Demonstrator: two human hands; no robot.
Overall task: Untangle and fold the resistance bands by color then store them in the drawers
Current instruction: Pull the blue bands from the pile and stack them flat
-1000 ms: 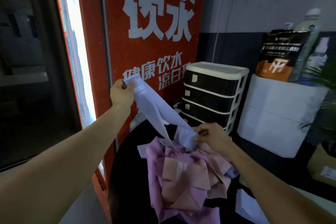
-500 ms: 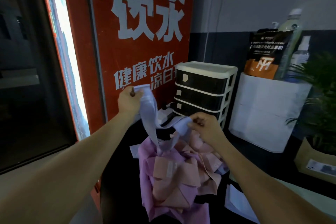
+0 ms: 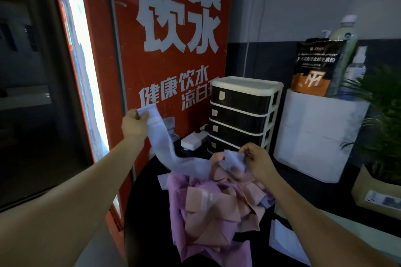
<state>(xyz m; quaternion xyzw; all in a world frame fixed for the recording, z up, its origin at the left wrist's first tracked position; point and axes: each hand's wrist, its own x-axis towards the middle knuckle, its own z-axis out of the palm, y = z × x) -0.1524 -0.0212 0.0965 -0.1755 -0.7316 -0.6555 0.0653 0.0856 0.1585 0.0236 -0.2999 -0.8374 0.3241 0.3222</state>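
Note:
A pale blue resistance band (image 3: pixel 173 154) sags between my two hands above a tangled pile. My left hand (image 3: pixel 134 123) grips one end, raised to the left of the pile. The other end is bunched in my right hand (image 3: pixel 258 160), just above the pile's far side. The pile (image 3: pixel 214 208) holds pink, purple and peach bands heaped on a round black table (image 3: pixel 147 212). Behind it stands a black drawer unit (image 3: pixel 243 115) with a cream frame, all its drawers shut.
A red drinking-water machine (image 3: pixel 169 50) rises at the back left. A white power strip (image 3: pixel 193 141) lies by the drawers. A white box (image 3: pixel 314 136) on the right carries a powder pouch (image 3: pixel 314 69) and bottles. A potted plant (image 3: pixel 384 119) and cardboard box sit far right.
My hands have spread further apart, and the pale blue band now sags in a longer arc between them. The loop has come further out of the pile.

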